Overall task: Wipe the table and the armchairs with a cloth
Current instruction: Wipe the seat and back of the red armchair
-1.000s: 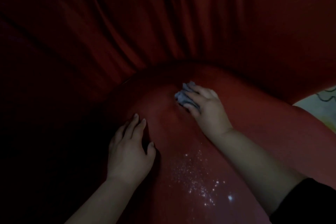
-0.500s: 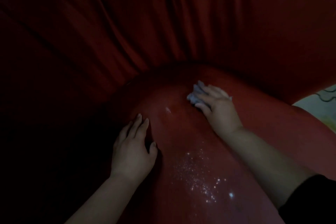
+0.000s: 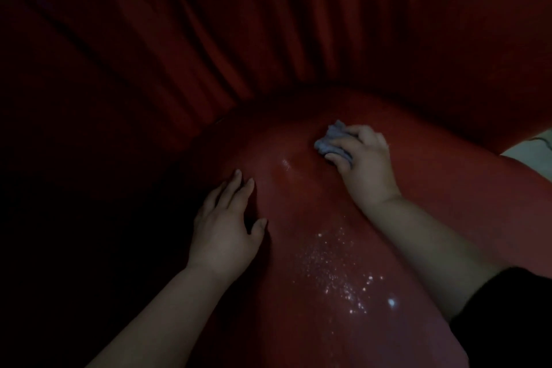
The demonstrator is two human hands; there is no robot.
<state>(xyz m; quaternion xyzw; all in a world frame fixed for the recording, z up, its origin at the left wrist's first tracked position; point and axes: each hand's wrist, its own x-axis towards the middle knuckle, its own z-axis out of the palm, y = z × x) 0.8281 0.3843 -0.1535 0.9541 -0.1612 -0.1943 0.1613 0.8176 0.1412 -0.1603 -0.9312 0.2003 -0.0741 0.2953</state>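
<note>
Right hand point(image 3: 366, 163) grips a wadded cloth point(image 3: 331, 140) on the armchair point(image 3: 298, 248), soft, light, best held bunched; left hand point(image 3: 224, 227) rests flat, fingers straight, beside it.

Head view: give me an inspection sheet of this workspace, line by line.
Surface: red armchair, smooth and glossy, with glinting wet speckles on the near part.
Job's things: crumpled grey cloth pressed on the armchair.
Clutter: nothing seen.
Grips: right hand holds the cloth, fingers curled round it; left hand rests flat on the armchair, fingers straight.
Cables: a thin dark line at the far right edge, too small to tell.
Surroundings: pleated dark red fabric behind; pale patch at right; scene dim.
</note>
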